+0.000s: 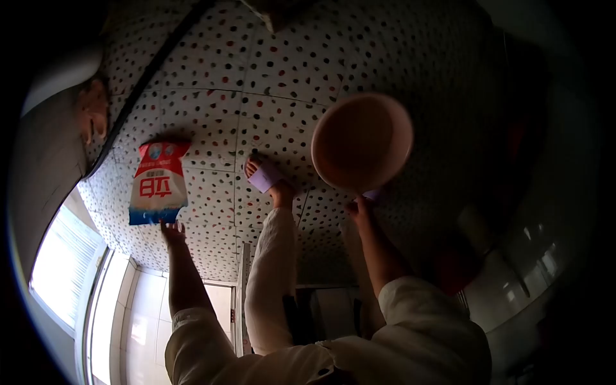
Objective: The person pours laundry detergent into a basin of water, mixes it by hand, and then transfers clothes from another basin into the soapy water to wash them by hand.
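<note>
left hand (1 of 2), outstretched, fingers partly curled at blue end of 1 detergent bag, pinch or mere touch cannot be told | right hand (2 of 2), outstretched, fingers closed on near rim of 1 pink basin | 2 lilac slippers, right mostly hidden | spotted tile floor

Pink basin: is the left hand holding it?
No, the right hand holds the basin by its rim; the left hand is at the bag.
</note>
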The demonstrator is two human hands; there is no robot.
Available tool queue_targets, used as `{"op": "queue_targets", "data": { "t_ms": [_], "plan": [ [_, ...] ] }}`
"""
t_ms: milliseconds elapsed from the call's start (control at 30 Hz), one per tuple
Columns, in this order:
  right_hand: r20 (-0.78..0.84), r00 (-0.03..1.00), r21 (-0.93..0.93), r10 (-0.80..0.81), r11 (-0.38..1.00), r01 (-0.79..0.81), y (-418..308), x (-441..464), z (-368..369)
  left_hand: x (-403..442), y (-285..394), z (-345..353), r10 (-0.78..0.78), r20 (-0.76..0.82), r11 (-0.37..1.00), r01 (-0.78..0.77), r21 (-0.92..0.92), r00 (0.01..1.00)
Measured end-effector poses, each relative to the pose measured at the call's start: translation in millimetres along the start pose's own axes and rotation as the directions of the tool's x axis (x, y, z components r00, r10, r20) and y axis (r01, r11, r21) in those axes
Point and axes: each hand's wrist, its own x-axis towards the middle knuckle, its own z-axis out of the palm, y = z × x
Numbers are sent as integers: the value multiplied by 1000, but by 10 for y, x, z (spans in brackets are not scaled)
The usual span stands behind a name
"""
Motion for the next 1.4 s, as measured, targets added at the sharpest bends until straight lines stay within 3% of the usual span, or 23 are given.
{"op": "queue_targets", "data": {
  "t_ms": [67,100,167,233,300,333,400,633,700,733,867,967,1033,1067,1100,1133,1200,1233,1267,1300,1333,1367,1400],
  "plan": [
    [-189,969,243,-159,949,203,83,-142,182,143,277,-168,5,16,1000,-4,-9,1000],
    [-164,975,258,-149,948,189,-19,445,242,366,67,11,93,4,995,-93,22,996],
    [-119,930,632,-349,696,342,-16,468,260,310,62,68,110,6,994,-110,29,994],
    [-69,946,614,-316,734,290,-7,508,146,376,133,134,101,-18,992,-100,79,995],
    [10,966,753,-257,638,162,1,612,204,359,315,223,104,-39,983,-96,159,994],
    [7,966,763,-258,626,161,13,609,176,292,373,258,138,-17,969,-132,207,990],
    [223,937,734,-270,679,21,38,606,208,103,554,355,240,-37,942,-223,251,970],
    [58,841,796,-539,533,287,-126,405,84,-779,881,710,420,97,862,-430,270,902],
    [-43,875,748,-482,566,348,-392,157,88,-1144,853,666,441,193,837,-479,265,877],
    [53,864,752,-502,589,296,-427,226,-41,-1254,814,620,438,184,832,-475,288,880],
    [14,875,740,-483,594,316,-495,44,-373,-2062,418,624,322,343,843,-432,319,882],
    [-107,949,665,-297,688,291,-625,-228,-568,-2682,86,740,277,355,860,-396,322,893],
    [10,928,639,-373,716,281,-760,-237,-685,-2928,-87,852,259,450,850,-423,314,855],
    [-94,976,570,-197,793,215,-817,-486,-856,-3135,-193,904,261,410,842,-414,346,874],
    [-100,971,588,-219,774,235,-1050,-826,-906,-3483,-310,1087,209,466,857,-390,336,860],
    [-106,978,614,-180,762,207,-1350,-1200,-927,-3420,-382,1074,319,587,699,-604,384,744],
    [-133,979,659,-156,724,205,-1466,-1571,-1335,-3803,-580,1249,324,684,580,-709,402,653],
    [-26,947,618,-319,740,266,-1306,-1354,-1597,-4025,-674,1325,330,722,542,-748,382,608],
    [67,889,575,-454,746,337,-1199,-1416,-1897,-4251,-769,1413,291,743,553,-740,384,603],
    [60,873,599,-483,718,356,-1283,-1613,-2087,-4554,-885,1582,215,715,711,-608,352,665],
    [69,878,586,-474,731,349,-1402,-1821,-2255,-4884,-1005,1761,138,679,839,-450,307,721],
    [59,894,564,-444,754,337,-1417,-2105,-2477,-5376,-1070,1931,-44,611,959,-139,248,790],
    [57,880,585,-472,730,354,-1476,-2199,-2611,-5491,-1201,2033,4,667,921,-262,287,745]
  ]
}}
